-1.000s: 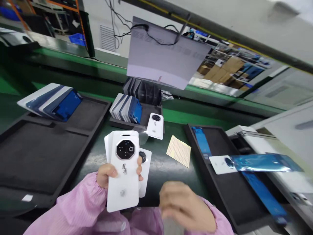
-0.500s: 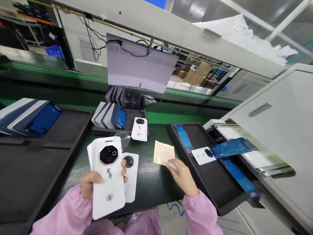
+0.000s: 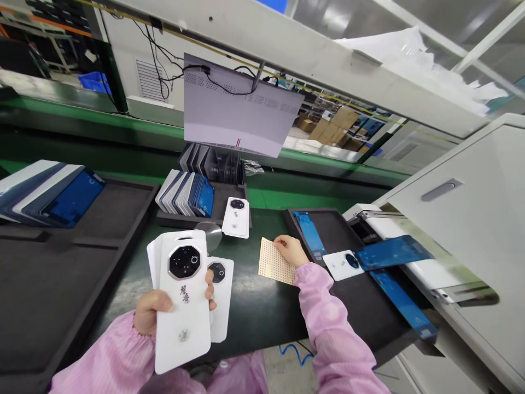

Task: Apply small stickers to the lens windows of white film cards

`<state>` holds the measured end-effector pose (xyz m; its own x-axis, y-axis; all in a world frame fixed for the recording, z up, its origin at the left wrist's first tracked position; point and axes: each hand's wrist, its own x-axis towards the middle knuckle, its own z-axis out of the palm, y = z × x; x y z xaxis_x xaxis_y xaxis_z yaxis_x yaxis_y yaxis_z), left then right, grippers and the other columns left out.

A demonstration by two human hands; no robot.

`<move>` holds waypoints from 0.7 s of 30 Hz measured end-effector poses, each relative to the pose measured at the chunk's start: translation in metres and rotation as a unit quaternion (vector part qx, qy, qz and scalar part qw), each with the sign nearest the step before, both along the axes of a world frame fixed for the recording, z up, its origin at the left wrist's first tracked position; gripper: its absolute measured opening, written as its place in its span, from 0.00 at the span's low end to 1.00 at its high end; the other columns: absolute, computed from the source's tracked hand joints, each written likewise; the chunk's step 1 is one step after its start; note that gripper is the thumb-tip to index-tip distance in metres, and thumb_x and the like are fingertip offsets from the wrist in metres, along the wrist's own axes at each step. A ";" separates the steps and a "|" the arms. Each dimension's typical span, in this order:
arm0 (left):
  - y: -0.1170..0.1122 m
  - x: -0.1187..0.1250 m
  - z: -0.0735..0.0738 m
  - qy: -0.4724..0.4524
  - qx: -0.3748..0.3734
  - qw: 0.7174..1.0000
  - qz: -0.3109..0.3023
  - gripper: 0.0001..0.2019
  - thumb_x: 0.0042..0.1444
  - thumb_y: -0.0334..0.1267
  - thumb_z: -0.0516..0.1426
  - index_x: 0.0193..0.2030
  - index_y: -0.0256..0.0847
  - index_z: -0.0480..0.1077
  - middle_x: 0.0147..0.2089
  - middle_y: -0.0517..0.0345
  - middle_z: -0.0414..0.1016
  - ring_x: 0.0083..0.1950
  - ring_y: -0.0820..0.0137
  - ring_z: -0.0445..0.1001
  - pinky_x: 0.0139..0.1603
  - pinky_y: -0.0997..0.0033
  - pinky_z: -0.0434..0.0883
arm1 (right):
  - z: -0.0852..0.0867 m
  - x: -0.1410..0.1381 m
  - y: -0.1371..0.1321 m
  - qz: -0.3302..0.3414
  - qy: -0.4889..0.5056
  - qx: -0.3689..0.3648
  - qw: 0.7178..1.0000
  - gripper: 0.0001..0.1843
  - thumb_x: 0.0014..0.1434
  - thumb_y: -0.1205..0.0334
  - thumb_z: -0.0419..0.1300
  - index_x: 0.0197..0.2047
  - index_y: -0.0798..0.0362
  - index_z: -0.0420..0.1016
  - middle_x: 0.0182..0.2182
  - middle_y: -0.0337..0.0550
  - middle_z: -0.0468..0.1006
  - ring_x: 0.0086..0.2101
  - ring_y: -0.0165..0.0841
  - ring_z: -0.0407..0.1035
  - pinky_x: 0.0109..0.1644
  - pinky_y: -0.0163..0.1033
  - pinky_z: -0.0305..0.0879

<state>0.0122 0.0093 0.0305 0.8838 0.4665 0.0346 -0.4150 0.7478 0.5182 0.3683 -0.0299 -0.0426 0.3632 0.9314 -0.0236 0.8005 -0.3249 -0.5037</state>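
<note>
My left hand (image 3: 152, 313) grips a fanned stack of white phone back covers (image 3: 182, 298), each with an octagonal black camera ring. My right hand (image 3: 289, 249) rests on the top right corner of a yellowish sheet of small dots (image 3: 274, 264) lying on the dark bench, with the fingers curled onto the sheet's edge. Another white back cover (image 3: 235, 216) lies flat further back.
A black tray (image 3: 36, 284) on the left holds leaning blue-filmed parts (image 3: 61, 194). A middle tray carries stacked covers (image 3: 186, 192). On the right, a black tray (image 3: 361, 306) holds a white cover (image 3: 341, 264) and blue film strips (image 3: 391, 251) beside a white machine (image 3: 471, 219). A monitor back (image 3: 240, 112) hangs above.
My right hand moved forward from near my body to the dotted sheet and now touches its far corner. The camera view steadied; my left hand kept holding the covers.
</note>
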 end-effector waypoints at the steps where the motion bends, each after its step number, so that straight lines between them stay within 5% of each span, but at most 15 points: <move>1: 0.000 0.000 0.001 -0.002 -0.002 1.000 0.002 0.33 0.32 0.35 0.54 0.53 0.45 0.62 0.46 0.55 0.69 0.42 0.64 0.67 0.48 0.56 0.65 | 0.000 0.001 0.000 0.004 -0.001 -0.005 1.000 0.12 0.61 0.58 0.55 0.43 0.57 0.70 0.39 0.43 0.74 0.36 0.31 0.70 0.39 0.41 0.69; 10: 0.000 0.002 0.001 0.000 -0.015 1.000 -0.009 0.35 0.32 0.34 0.55 0.54 0.46 0.62 0.46 0.54 0.69 0.42 0.63 0.66 0.48 0.56 0.65 | -0.003 0.004 0.006 0.012 -0.004 -0.005 1.000 0.12 0.61 0.58 0.55 0.44 0.56 0.69 0.41 0.43 0.73 0.37 0.31 0.70 0.41 0.42 0.69; 21: 0.000 0.003 -0.003 0.008 -0.014 1.000 -0.017 0.31 0.32 0.35 0.55 0.50 0.43 0.65 0.47 0.54 0.69 0.43 0.62 0.67 0.48 0.56 0.65 | -0.017 0.001 -0.004 -0.040 0.103 0.098 0.989 0.11 0.61 0.58 0.55 0.42 0.57 0.70 0.38 0.42 0.73 0.35 0.30 0.70 0.39 0.41 0.69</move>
